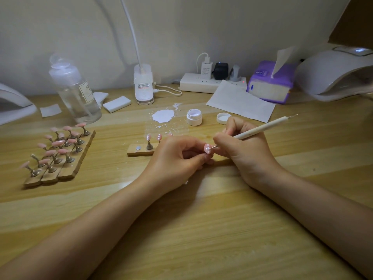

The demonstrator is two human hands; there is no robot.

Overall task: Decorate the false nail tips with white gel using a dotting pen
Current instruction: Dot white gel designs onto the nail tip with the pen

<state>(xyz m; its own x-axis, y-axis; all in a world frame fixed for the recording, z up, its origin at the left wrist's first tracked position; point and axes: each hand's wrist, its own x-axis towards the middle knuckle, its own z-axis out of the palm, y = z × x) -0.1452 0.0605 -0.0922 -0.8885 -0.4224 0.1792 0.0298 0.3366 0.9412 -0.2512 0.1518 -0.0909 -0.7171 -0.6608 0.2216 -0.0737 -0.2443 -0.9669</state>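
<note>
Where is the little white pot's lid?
The lid lies on the table, just right of the open gel pot, beyond the right hand.

Clear bottle (75, 91), power strip (201, 83) (three plugs in it), purple tissue pack (269, 85), white lamp (143, 85).

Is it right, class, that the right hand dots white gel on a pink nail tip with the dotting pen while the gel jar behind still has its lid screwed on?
Not quite. The head view shows the gel jar open, its lid lying beside it on the table. The rest holds: the right hand holds the dotting pen to the pink nail tip held by the left hand.
</note>
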